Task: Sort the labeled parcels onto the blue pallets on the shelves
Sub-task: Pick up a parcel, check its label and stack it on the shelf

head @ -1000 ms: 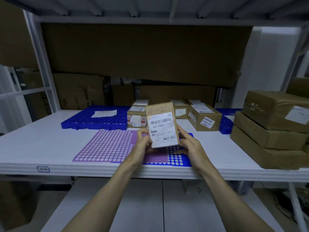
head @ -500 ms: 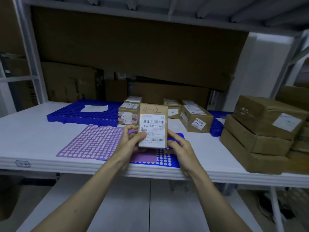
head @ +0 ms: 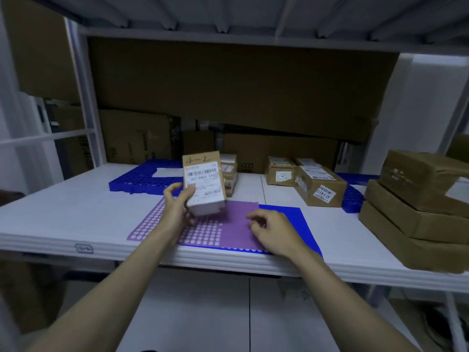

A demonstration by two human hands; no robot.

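one parcel (head: 204, 182) above shelf edge (head: 228, 260)

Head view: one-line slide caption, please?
Left hand holds small brown labelled cardboard parcel above purple perforated mat; right hand open.

1. Held parcel (head: 204, 182) is blocking most of the small parcel (head: 229, 171) behind it.
2. Stacked brown parcels (head: 416, 207) are running off the right edge.
3. Label print below "507-P802" is blurring, unreadable.
4. Shelf tag (head: 84, 248) text is reading too small.
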